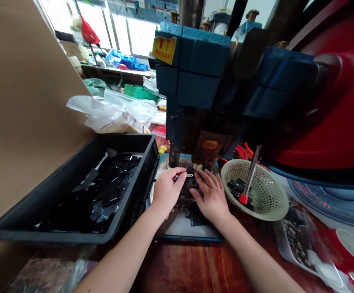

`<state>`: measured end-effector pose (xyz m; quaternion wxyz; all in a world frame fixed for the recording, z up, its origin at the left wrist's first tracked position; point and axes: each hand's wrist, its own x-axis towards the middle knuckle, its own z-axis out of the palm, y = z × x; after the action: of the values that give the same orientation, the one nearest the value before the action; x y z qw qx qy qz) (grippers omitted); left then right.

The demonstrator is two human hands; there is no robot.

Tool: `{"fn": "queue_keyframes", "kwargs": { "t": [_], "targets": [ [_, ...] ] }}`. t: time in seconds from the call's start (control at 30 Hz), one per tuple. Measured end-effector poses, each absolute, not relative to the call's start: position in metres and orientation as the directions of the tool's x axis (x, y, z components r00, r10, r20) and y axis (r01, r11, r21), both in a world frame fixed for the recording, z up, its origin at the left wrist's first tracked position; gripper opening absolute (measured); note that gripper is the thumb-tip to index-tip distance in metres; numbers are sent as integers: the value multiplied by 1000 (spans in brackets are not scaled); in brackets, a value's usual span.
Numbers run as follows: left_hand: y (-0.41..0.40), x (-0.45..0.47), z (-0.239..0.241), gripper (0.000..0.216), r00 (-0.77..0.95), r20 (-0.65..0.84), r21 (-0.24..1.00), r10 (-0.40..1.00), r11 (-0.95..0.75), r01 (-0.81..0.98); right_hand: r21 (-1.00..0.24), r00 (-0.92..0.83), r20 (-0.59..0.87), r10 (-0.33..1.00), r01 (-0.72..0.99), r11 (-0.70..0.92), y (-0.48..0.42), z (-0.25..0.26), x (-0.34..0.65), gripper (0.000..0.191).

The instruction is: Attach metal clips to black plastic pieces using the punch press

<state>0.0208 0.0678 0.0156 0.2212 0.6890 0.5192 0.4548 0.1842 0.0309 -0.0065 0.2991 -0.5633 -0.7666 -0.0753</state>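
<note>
My left hand (167, 187) is closed at the tooling of a blue bench press (192, 73), thumb and index finger pinched together. A bit of something dark shows between the fingers, too small to name. Just beyond its fingertips lies a small pale metal strip (190, 175) on the dark die area under the ram. On the other side, my right hand (212, 199) rests with fingers spread, its fingertips touching the tooling close to the strip. Flat black pieces (199, 217) lie on the press base beneath my right palm, partly covered by it.
A black bin (111, 234) of dark flat pieces stands left, beside a cardboard sheet (27, 101). At right are a pale green basket (268, 195) with black parts and a red-tipped rod (251, 175), a bag of small parts (295, 240) and a red mug (338, 248).
</note>
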Motion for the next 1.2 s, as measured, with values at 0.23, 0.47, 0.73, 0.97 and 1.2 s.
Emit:
{"fn": "queue_keyframes", "kwargs": {
  "t": [0.23,0.47,0.73,0.97,1.2],
  "targets": [
    [78,33,14,17,105,433,675,895,-399,620,-234,-153,596,788,906,353,32,-11,192,33],
    [84,29,14,14,122,418,660,900,-393,640,-257,-166,569,805,894,366,39,-7,192,32],
    [88,30,6,13,128,414,660,901,-394,640,-136,-208,568,797,931,340,35,5,189,31],
    [92,31,6,18,123,412,680,903,-394,619,-214,-195,515,835,914,345,35,21,183,27],
    [64,9,16,19,24,437,725,899,-368,583,-960,433,239,869,237,146,-8,-17,217,36]
  ]
}}
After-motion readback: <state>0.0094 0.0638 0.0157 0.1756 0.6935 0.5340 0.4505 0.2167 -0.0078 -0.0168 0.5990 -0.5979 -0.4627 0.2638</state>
